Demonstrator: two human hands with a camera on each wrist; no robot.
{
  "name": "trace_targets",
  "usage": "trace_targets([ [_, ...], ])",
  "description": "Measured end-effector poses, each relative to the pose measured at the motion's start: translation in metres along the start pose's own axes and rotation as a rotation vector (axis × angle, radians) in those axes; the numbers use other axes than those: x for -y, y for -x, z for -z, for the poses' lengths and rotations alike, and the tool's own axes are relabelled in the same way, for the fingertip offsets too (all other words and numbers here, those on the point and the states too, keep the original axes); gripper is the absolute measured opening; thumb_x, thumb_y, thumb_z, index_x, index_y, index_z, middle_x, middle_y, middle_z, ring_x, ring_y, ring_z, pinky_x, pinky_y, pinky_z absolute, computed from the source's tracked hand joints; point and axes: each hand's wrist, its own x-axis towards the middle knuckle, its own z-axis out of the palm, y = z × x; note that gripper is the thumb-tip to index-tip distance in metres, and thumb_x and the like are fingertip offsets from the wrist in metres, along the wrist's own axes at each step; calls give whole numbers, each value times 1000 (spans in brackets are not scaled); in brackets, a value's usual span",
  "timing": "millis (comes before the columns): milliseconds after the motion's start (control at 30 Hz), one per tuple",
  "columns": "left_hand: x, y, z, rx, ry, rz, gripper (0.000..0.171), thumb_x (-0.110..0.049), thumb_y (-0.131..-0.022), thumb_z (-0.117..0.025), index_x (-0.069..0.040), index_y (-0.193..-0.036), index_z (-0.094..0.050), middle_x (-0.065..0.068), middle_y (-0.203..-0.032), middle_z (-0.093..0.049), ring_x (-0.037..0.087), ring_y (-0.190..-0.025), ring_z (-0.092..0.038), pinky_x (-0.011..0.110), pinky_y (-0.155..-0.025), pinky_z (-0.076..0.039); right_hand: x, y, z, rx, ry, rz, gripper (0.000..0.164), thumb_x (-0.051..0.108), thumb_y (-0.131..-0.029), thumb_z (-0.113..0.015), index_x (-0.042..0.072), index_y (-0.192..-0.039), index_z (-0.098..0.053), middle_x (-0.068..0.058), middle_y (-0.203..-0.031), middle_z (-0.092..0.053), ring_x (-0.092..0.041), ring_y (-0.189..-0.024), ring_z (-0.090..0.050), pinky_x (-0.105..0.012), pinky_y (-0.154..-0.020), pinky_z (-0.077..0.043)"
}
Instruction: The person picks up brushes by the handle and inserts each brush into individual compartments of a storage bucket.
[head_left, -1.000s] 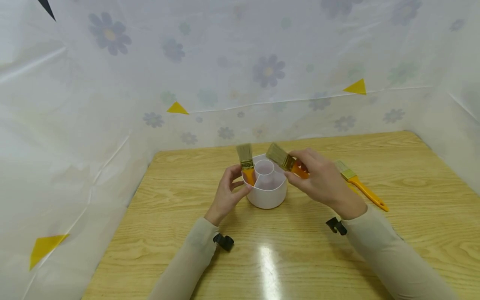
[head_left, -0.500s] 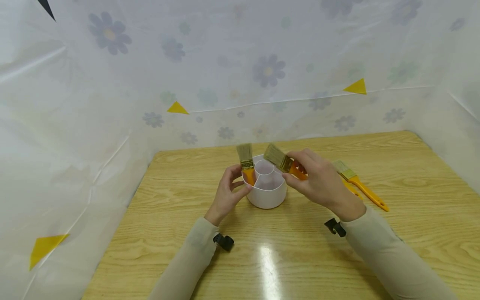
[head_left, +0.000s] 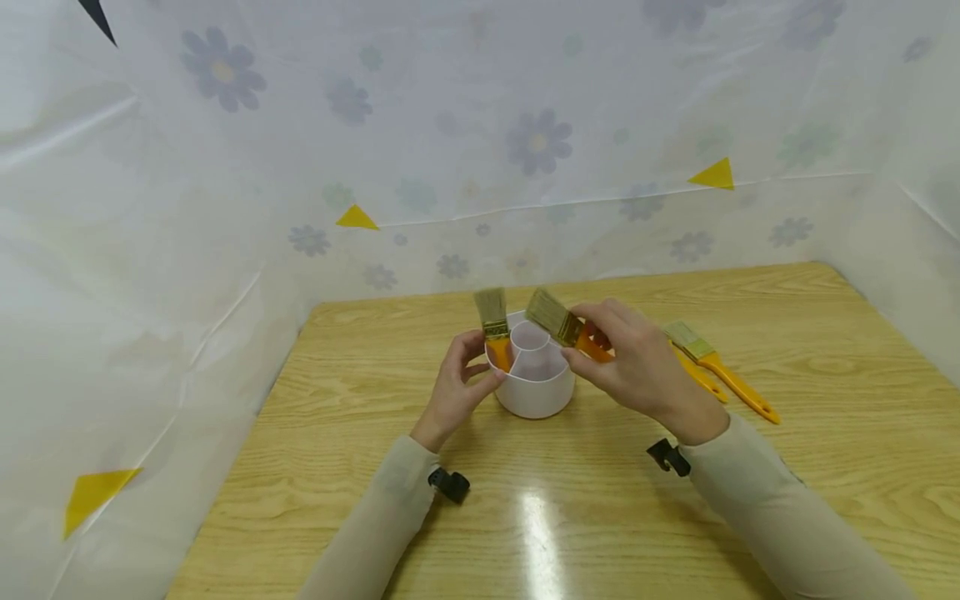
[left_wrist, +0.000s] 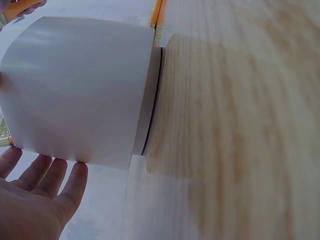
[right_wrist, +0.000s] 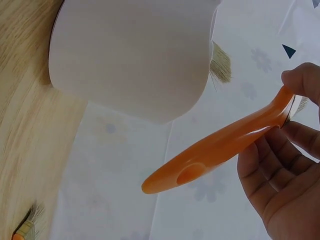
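A white round organizer [head_left: 534, 398] with inner dividers and a central tube stands on the wooden table. My left hand [head_left: 456, 385] holds its left side, thumb at the front rim; the left wrist view shows the fingertips against the smooth wall [left_wrist: 80, 90]. A paintbrush [head_left: 492, 312] stands bristles-up in the left compartment. Just above the organizer's right rim, my right hand [head_left: 637, 360] pinches a second paintbrush [head_left: 551, 315] near its metal band, bristles tilted up to the left. Its orange handle [right_wrist: 215, 145] points toward the organizer's side in the right wrist view.
Two more paintbrushes lie on the table right of the organizer: one whole brush [head_left: 731, 385], and another whose orange handle [head_left: 701, 377] shows beside my right hand. A flowered white sheet [head_left: 480, 150] hangs behind the table [head_left: 360, 500].
The right hand and its paintbrush have shifted slightly left over the organizer, uncovering more of a brush handle on the table. The left hand keeps its place.
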Motion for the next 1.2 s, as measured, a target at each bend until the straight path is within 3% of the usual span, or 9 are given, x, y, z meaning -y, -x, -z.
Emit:
trace_targets([
  [433, 1, -1, 1, -6, 17, 3, 57, 5, -86, -63, 12, -135, -35, 29, -136, -40, 43, -125, -41, 60, -101, -36, -1, -2, -1, -12, -29, -6, 45, 18, -79, -77, 6, -118, -60, -1, -87, -55, -12, -70, -49, -33, -56, -48],
  [833, 3, -1, -1, -12, 31, 8, 57, 6, -85, -63, 11, -135, -36, 28, -137, -41, 43, -125, -41, 58, -101, -37, 2, -5, -1, -10, -48, -37, 45, 18, -79, -78, 6, -118, -59, 0, -89, -56, -11, -73, -50, -28, -61, -47],
  [1200, 3, -1, 0, -11, 20, 19, 58, 4, -85, -63, 11, -135, -36, 27, -136, -41, 41, -125, -42, 56, -101, -37, 5, -11, -4, -43, -90, 4, 44, 16, -77, -78, 4, -115, -60, -2, -88, -57, -13, -71, -51, -30, -60, -48],
])
